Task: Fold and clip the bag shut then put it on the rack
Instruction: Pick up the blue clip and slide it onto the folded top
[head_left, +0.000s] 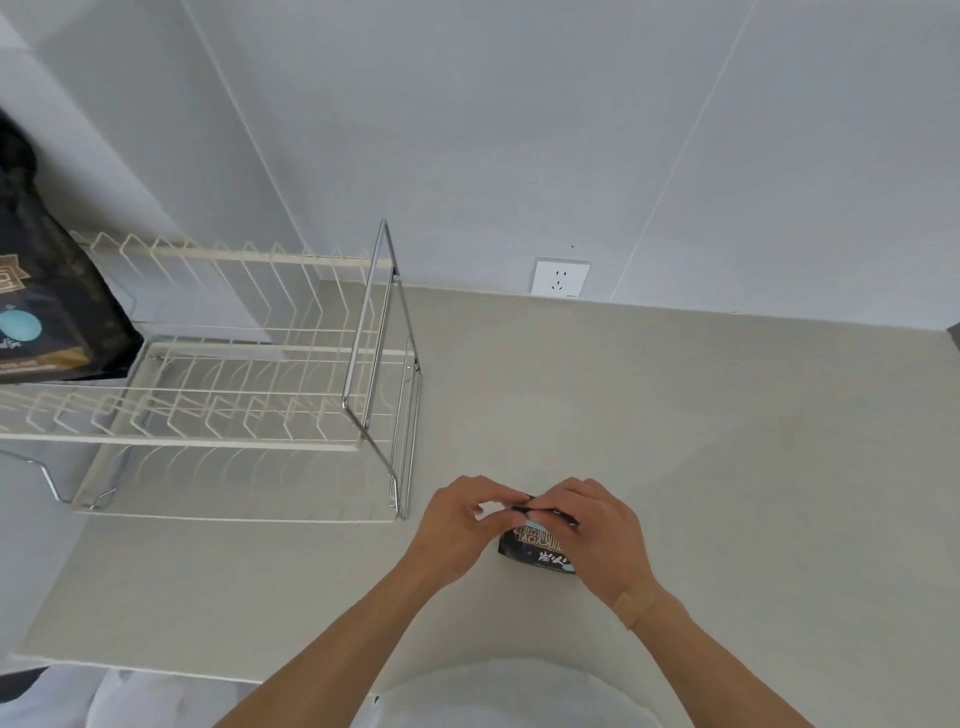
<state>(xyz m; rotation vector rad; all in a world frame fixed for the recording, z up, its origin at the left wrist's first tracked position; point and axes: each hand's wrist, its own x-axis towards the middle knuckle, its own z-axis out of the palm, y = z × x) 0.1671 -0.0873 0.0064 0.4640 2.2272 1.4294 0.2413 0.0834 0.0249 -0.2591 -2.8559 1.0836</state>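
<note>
hands, left (460, 525) and right (589, 530), pinching folded bag (535, 551) top between them; loosened pinch could let fold spring open.

Both forearms extend forward, converging. Left hand (457, 525) and right hand (592, 535) pinch with fingertips together, knuckles up.

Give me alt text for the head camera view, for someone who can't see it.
Both hands, left hand and right hand, pinch the top edge of a small black bag on a pale counter. A white wire rack stands to the left, holding a larger black bag.
</note>
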